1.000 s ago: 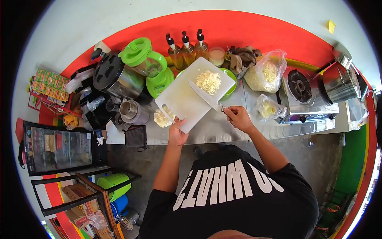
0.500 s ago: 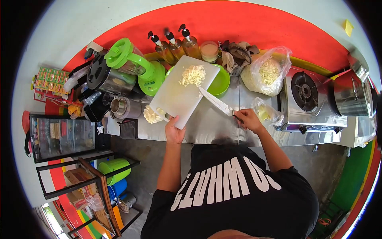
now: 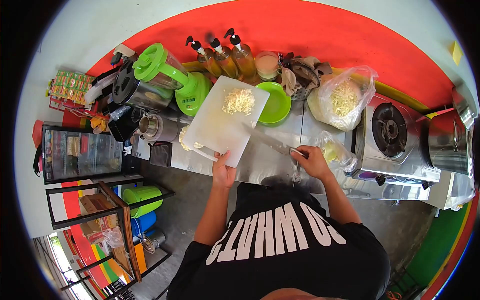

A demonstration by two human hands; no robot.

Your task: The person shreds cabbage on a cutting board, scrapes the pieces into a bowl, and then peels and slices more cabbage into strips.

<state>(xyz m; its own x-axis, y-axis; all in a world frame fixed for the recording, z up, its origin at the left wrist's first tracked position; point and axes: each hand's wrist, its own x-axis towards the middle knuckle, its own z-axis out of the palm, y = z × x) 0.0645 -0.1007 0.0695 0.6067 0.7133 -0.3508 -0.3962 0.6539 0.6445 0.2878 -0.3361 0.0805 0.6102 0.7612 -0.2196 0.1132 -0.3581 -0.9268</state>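
My left hand (image 3: 224, 172) grips the near edge of a white cutting board (image 3: 212, 125), beside its handle slot. Shredded pale vegetable (image 3: 238, 101) lies in a heap near the board's far end. In my right hand (image 3: 310, 161) is a knife (image 3: 270, 140), its blade pointing left with the tip at the board's right edge. A green bowl (image 3: 276, 103) stands just beyond the board, partly covered by it. Pale vegetable pieces (image 3: 184, 138) show from under the board's left edge.
A green blender (image 3: 192, 95), pump bottles (image 3: 225, 60) and a jar (image 3: 267, 65) stand along the wall. A bag of shreds (image 3: 344, 100), a smaller plastic bag (image 3: 334, 151) and a gas stove (image 3: 389, 130) are to the right.
The board has shifted left relative to the bowl, exposing more of the bowl. The knife has moved slightly with my right hand, and its blade is blurred. The whole view has shifted a little.
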